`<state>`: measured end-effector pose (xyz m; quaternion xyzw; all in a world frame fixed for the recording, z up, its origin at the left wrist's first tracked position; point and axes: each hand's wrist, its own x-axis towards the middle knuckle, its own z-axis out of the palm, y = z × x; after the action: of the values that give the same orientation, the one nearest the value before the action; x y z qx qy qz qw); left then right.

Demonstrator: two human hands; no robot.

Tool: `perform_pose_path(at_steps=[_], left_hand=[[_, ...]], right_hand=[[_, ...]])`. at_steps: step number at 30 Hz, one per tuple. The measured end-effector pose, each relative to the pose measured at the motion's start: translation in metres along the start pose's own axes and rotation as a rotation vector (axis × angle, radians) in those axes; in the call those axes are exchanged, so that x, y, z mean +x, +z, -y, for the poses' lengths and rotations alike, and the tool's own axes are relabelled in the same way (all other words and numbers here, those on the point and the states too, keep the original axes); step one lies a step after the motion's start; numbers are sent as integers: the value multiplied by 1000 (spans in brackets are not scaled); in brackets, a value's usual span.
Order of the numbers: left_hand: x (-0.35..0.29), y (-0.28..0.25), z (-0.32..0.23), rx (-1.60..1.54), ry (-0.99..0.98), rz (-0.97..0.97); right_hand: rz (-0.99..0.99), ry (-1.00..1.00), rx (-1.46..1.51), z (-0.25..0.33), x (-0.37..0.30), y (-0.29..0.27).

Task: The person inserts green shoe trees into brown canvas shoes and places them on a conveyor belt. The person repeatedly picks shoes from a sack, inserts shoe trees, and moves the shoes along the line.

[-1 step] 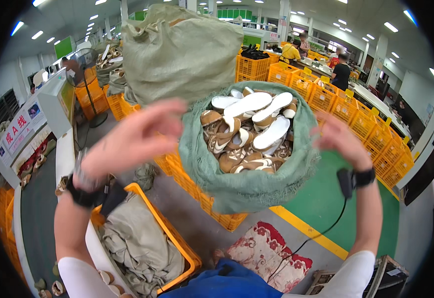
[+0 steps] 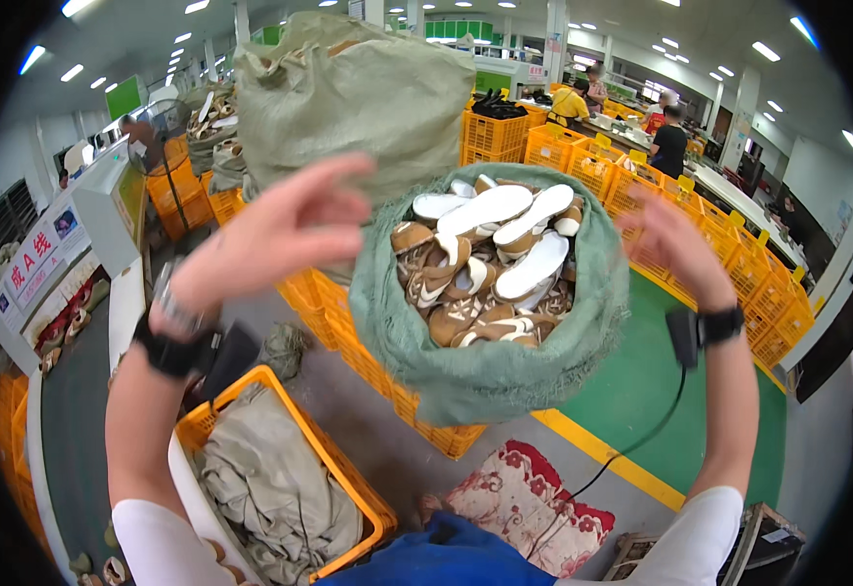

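Note:
A green woven sack (image 2: 475, 376) stands in front of me with its top rolled outward. Brown-and-white shoes (image 2: 446, 262) fill it, several of them lying with white soles (image 2: 485, 210) facing up. My left hand (image 2: 285, 230) hovers by the sack's left rim, its fingers spread and blurred, holding nothing. On the opposite side, my right hand (image 2: 680, 249) hangs near the right rim with fingers apart and nothing in them. Whether its fingertips touch the cloth I cannot tell.
A large stuffed grey-green sack (image 2: 353, 117) rises behind. Orange crates (image 2: 705, 230) line the right, and one crate (image 2: 377, 498) holding grey cloth sits low left. A floral mat (image 2: 514, 503) lies before me. A conveyor (image 2: 80, 410) runs at left. A cable trails from my right wrist.
My left hand has risen slightly, with its fingers spread wider. My right hand has shifted up a little at the rim. The sack and shoes stay as they were.

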<state>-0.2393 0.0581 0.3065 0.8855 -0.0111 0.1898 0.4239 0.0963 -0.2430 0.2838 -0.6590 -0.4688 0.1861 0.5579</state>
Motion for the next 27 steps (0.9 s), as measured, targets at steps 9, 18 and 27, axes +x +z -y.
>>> perform_pose_path(at_steps=[9, 18, 27], left_hand=[[283, 67, 200, 597, -123, 152], [369, 136, 310, 636, 172, -48], [424, 173, 298, 822, 40, -9]], right_hand=[[-358, 496, 462, -240, 148, -4], [-809, 173, -470, -322, 218, -55], [-328, 509, -746, -296, 274, -66]])
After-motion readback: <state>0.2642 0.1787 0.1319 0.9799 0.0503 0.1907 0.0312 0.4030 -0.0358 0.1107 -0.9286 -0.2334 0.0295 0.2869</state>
